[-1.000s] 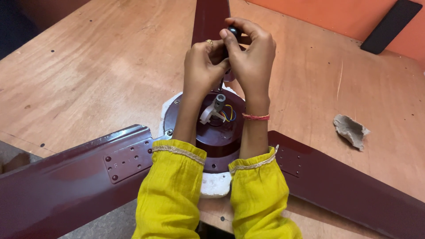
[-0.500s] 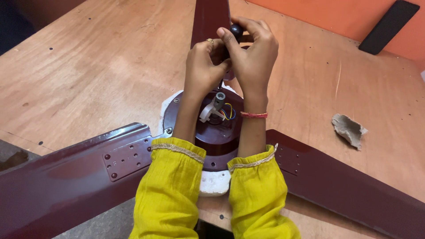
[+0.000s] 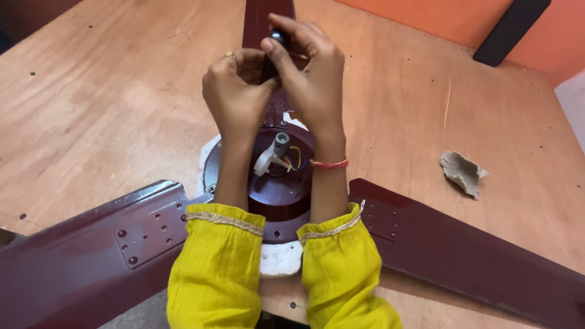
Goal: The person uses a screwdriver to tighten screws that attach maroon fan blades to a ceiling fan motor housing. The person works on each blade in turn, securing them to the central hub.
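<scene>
1. A plywood table (image 3: 91, 109) fills the view, with an orange wall (image 3: 426, 18) behind it.
2. Near, the maroon fan motor (image 3: 280, 189) sits between two blades.
3. Farther, the left hand (image 3: 234, 97) and right hand (image 3: 317, 79) close together around a dark tool handle (image 3: 274, 52), possibly a screwdriver, above the far blade (image 3: 262, 15).

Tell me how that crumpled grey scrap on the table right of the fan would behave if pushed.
The crumpled grey scrap looks like torn paper or cardboard, so it is probably very light and would slide easily on the smooth wooden table. Its ragged, folded shape suggests it would flex or crush rather than roll.
</scene>
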